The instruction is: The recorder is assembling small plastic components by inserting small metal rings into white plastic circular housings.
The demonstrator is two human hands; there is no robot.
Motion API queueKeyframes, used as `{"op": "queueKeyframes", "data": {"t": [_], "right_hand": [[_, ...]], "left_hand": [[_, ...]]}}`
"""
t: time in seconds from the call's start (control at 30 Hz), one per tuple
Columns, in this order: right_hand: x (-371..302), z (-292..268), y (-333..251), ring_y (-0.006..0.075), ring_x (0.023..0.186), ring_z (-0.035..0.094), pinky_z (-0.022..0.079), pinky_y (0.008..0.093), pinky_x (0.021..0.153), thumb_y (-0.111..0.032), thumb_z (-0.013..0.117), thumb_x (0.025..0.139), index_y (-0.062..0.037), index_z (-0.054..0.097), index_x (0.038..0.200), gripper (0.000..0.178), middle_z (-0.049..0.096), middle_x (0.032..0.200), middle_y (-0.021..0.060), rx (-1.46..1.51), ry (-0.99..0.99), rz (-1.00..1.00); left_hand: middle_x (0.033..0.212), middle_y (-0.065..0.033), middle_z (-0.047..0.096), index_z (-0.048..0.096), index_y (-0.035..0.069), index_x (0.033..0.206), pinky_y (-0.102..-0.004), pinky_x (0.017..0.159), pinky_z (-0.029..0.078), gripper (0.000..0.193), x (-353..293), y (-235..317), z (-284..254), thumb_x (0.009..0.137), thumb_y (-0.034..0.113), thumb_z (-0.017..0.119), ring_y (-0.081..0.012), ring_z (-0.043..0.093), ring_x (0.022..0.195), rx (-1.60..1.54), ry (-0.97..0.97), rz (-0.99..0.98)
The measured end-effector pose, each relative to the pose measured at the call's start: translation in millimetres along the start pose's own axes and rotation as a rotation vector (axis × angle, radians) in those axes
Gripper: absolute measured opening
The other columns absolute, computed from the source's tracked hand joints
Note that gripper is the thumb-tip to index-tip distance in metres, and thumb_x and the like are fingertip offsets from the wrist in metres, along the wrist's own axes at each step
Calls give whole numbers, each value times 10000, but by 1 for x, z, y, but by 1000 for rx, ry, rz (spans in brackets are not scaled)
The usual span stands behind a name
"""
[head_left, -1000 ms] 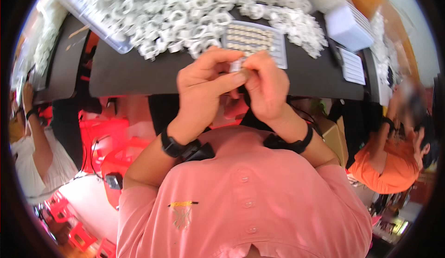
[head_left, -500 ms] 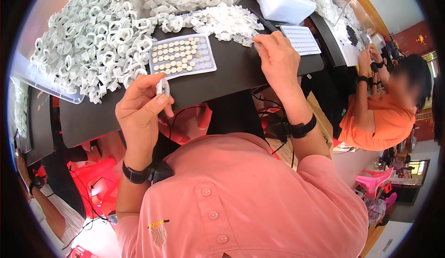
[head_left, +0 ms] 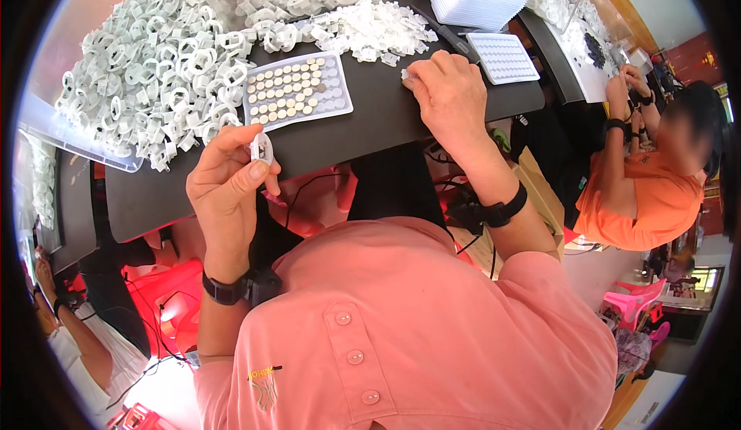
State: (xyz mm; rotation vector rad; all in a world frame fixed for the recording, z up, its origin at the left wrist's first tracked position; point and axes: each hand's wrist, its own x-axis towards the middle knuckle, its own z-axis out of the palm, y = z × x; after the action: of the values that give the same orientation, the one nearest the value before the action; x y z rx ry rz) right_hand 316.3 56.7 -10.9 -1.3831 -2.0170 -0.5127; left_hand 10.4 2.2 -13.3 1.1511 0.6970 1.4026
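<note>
1. The left hand, at the near left edge of the black tabletop, pinches a white plastic ring housing between thumb and fingers, the ring tilted up on edge.
2. The right hand, farther to the right over the tabletop, has its thumb and forefinger narrowed on a small pale piece; I cannot tell whether that piece touches the table.
3. Between the hands and a little farther off lies a shallow plastic tray; round cream discs fill its left part, with bare wells at its right.
4. A heap of white ring housings rises at the far left.
5. Beyond the tray, a pile of small white plastic pieces spreads out.
6. Far right, a stack of white trays stands behind a single white welled tray.
</note>
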Motion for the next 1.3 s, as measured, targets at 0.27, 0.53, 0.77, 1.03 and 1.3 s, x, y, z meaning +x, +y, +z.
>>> {"op": "queueKeyframes", "data": {"t": [0.27,0.53,0.77,1.03,1.3], "right_hand": [[6,-12,13,244,886,589,394,391,740,-95,728,757,-128,681,869,126,602,883,12,143,-72,9],[5,-7,-5,249,915,588,396,394,785,-228,783,755,-122,679,849,176,613,868,16,44,-147,154],[6,-10,-5,256,887,593,406,393,790,-143,776,739,-110,638,811,159,616,849,17,295,-171,254],[6,-10,-10,282,752,610,459,387,696,-37,743,723,-81,596,812,177,622,783,54,435,-75,121],[13,-7,-12,279,697,583,457,358,624,31,712,720,-34,558,799,184,569,755,89,525,-89,47]], "left_hand": [[939,-129,644,601,-64,1236,-266,572,495,378,-2,0,0,876,22,677,-189,636,770,-12,3,8],[919,-92,594,630,-71,1195,-257,565,516,359,-1,4,1,842,-44,691,-177,631,773,-93,-2,-15],[925,-115,630,615,-80,1208,-269,565,514,347,-2,3,-7,868,-29,660,-187,637,774,-103,-12,-14],[978,-157,660,604,-74,1234,-300,592,511,315,4,4,-11,943,48,600,-218,649,794,-371,-23,-91],[1004,-177,663,593,-68,1248,-314,610,509,325,5,2,-22,969,97,590,-232,658,816,-509,-75,-118]]}}
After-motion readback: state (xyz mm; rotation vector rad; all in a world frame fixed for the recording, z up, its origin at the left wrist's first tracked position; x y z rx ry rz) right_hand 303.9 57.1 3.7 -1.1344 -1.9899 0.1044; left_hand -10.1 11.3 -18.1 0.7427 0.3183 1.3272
